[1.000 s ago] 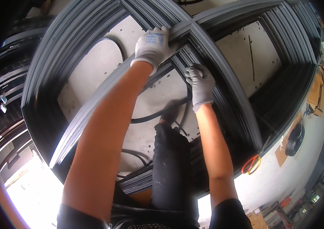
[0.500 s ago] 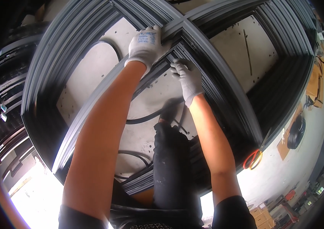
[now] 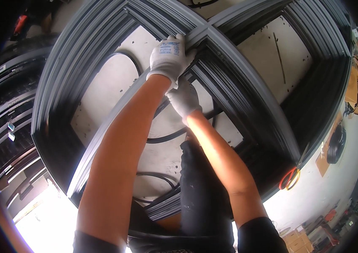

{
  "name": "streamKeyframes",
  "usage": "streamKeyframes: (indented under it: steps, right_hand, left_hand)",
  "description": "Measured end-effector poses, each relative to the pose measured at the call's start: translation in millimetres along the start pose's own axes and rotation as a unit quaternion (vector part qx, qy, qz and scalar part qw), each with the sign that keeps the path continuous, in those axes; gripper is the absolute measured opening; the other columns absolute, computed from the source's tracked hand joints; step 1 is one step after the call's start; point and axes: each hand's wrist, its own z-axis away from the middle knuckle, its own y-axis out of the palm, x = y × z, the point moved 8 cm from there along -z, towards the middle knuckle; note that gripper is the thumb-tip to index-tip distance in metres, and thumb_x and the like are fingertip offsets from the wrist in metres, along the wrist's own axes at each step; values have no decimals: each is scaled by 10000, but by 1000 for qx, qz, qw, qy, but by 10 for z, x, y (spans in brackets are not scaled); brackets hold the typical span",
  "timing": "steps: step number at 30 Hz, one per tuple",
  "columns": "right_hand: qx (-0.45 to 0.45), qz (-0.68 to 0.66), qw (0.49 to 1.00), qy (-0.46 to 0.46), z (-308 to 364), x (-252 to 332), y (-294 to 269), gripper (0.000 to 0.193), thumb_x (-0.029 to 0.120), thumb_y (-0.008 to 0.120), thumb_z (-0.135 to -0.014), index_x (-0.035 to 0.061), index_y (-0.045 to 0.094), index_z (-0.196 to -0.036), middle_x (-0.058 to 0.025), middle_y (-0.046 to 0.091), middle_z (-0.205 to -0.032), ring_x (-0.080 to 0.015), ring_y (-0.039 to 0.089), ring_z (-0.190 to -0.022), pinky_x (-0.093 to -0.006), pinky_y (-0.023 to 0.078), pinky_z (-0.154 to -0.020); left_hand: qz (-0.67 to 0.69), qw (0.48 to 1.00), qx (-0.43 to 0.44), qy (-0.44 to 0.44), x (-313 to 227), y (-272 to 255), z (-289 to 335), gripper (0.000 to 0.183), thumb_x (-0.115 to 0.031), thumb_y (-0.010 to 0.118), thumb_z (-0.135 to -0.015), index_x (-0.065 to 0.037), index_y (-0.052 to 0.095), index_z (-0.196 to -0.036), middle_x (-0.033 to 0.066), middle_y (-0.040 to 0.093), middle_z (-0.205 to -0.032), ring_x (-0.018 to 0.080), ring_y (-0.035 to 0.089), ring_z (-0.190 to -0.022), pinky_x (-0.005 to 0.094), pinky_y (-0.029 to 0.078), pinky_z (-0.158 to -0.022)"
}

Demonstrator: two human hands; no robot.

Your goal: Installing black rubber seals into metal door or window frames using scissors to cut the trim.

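Stacked grey window-type frames stand under me, their bars meeting in a cross. My left hand, in a white knit glove with blue print, is closed over the grey bar just left of the crossing. Below its wrist is my right hand, in a similar glove, its fingers curled at the inner side of that bar. The left hand and wrist partly cover its fingertips, and what they hold cannot be made out. A thin black rubber-like strip curves beneath, inside the frame opening.
Orange-and-yellow-handled scissors rest at the frame's right corner. More dark strip loops lie by my leg. A black coil and cardboard are on the floor at right; stacked dark profiles stand at left.
My right hand has moved left and down, from the inner bar beside the crossing to under my left wrist. The left hand stays on its bar, while the view has shifted slightly.
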Motion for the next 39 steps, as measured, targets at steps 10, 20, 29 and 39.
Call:
streamKeyframes:
  steps: [10,20,29,39]
  right_hand:
    - [-128,103,980,-111,-190,-162,204,388,322,627,-897,40,615,-1164,-194,686,-1109,-364,664,-1006,-429,535,-835]
    - [-126,71,982,-124,-335,-384,548,495,389,590,-936,20,562,-1265,-154,659,-1225,-282,661,-1084,-352,526,-892]
    - [-107,-283,953,24,-170,-126,-220,227,111,571,-951,8,607,-1150,-36,617,-768,-88,580,-678,-228,490,-620]
    - [-56,-462,885,33,-652,-30,-513,240,105,587,-944,105,579,-1184,-16,595,-771,-106,538,-616,-285,519,-655]
  left_hand:
    - [-25,1000,-18,3,-44,23,-85,583,-543,592,-916,-17,596,-1167,157,697,-1091,306,687,-1035,416,548,-907]
    - [-12,999,32,-28,-122,17,-212,561,-581,585,-905,-70,674,-1120,108,740,-967,271,730,-908,396,589,-798]
    - [-37,999,-9,-23,-138,-37,-232,578,-597,570,-906,-59,695,-1075,112,744,-916,260,738,-869,381,598,-760]
    - [-16,999,13,-34,-142,-8,-220,587,-604,571,-900,-53,694,-1060,134,744,-930,283,731,-892,385,580,-789]
